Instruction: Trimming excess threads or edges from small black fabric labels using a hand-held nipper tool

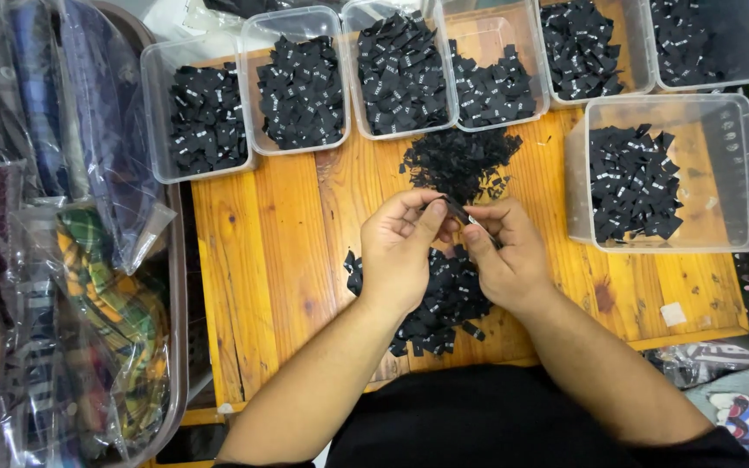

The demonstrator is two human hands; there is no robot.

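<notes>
Wooden slats in an orange-brown stain make up the worktop below me. My left hand and right hand meet over its middle, fingertips pinched narrowly on one small black fabric label held between them. Under my wrists, near the front edge, lies a loose heap of black labels. Just beyond my fingers sits a second, darker pile of scraps. Along the back edge runs a row of clear plastic tubs, each holding black labels with tiny white print. One larger clear tub stands at the right edge, partly filled. Off the left edge, bagged patterned garments are stacked in clear plastic.
</notes>
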